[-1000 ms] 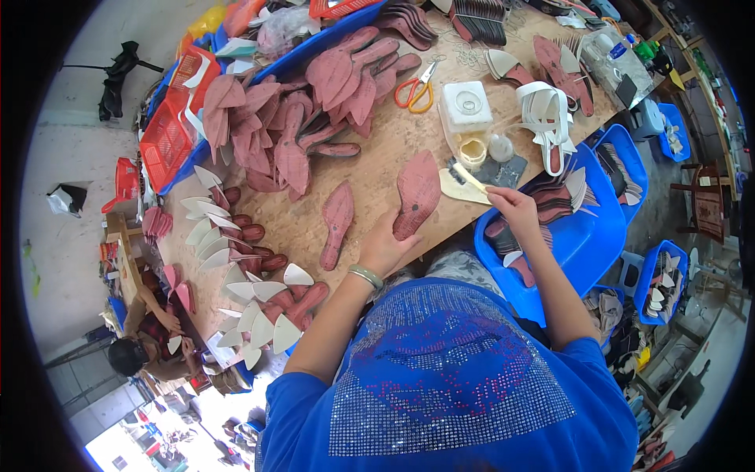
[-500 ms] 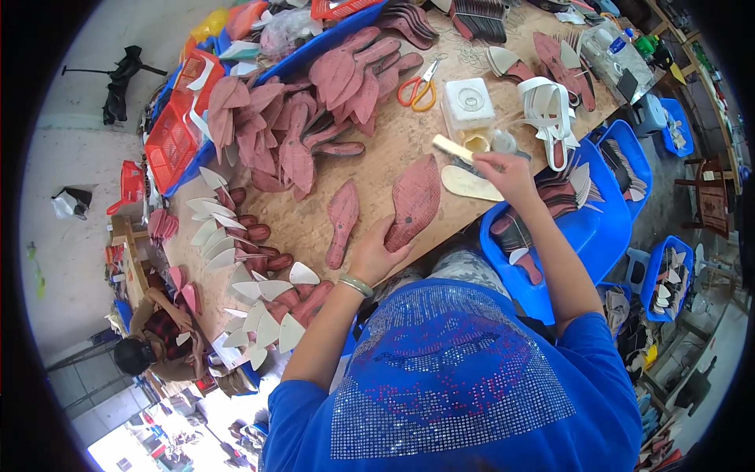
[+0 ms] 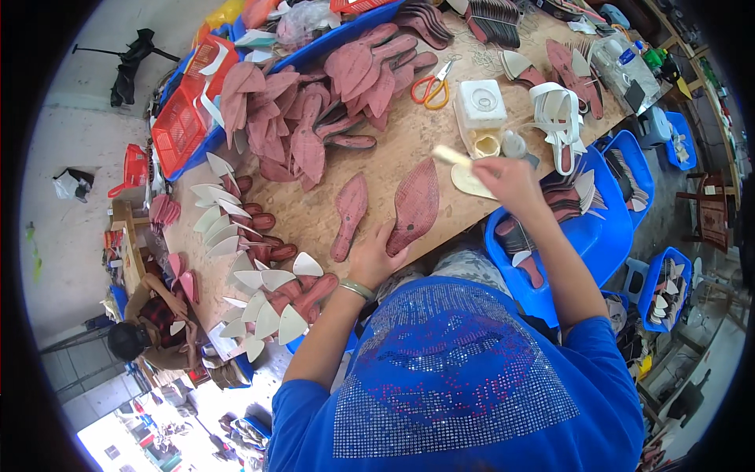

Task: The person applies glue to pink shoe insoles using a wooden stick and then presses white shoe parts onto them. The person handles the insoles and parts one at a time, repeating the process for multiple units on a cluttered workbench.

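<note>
My left hand (image 3: pixel 372 258) grips the narrow heel end of a dark red insole (image 3: pixel 417 200) at the near table edge, with its broad end pointing away from me. My right hand (image 3: pixel 510 182) pinches a cream-coloured brush (image 3: pixel 451 156), slightly blurred, whose tip is just right of that insole's broad end. Under the brush lies a pale sole-shaped piece (image 3: pixel 473 182), partly hidden by my right hand. Left of the held insole lies a second red insole (image 3: pixel 351 208). Behind the brush stands a whitish block-like container (image 3: pixel 481 118) with a yellowish, crusted opening (image 3: pixel 487 146).
Heaped red insoles (image 3: pixel 307 145) fill the far left. Insoles with white tips (image 3: pixel 267 303) line the left edge. Orange-handled scissors (image 3: pixel 431 90) and white straps (image 3: pixel 554 118) lie farther back. Blue bins (image 3: pixel 602 244) stand at right. Another person (image 3: pixel 161 322) sits at lower left.
The brush in my right hand has moved left, closer to the held insole. My left hand keeps its grip. The whole view has shifted slightly.
</note>
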Demonstrator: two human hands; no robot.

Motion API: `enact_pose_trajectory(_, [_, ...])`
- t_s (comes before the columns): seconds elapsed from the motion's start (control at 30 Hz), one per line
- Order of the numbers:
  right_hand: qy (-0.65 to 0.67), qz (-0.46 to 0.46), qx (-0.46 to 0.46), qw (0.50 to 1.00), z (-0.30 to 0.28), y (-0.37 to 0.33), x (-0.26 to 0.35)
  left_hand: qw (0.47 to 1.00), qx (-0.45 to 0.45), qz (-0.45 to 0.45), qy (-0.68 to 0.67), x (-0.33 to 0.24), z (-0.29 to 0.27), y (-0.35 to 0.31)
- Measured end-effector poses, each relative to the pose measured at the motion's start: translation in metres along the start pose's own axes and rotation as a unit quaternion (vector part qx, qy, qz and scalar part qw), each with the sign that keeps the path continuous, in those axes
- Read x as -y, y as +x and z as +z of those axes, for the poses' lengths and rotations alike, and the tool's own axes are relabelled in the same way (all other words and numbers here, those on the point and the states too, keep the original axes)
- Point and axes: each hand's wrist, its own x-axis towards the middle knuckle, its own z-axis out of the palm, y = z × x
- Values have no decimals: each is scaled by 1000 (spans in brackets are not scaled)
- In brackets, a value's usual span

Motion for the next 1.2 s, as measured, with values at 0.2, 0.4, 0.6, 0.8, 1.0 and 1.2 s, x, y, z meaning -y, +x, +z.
enact_pose_trajectory(0.2, [-64,-78,45,994,27,-1,20,999,-17,37,28,2,-12,0])
enact_pose_trajectory(0.4, [-75,58,23,995,2,9,-63,994,-53,75,65,28,-18,-2])
enact_pose_trajectory(0.6, [152,73,16,986,-7,-12,-21,989,-64,110,81,31,-31,3])
enact_pose_trajectory(0.8, [-40,-26,8,999,9,11,19,981,-87,170,35,32,-31,10])
enact_pose_trajectory(1.0, [127,62,-49,989,-6,-1,-40,787,11,-219,-576,29,-36,20])
enact_pose_trajectory(1.2, [112,-192,-86,971,20,-17,20,577,97,-307,-750,11,-35,27])
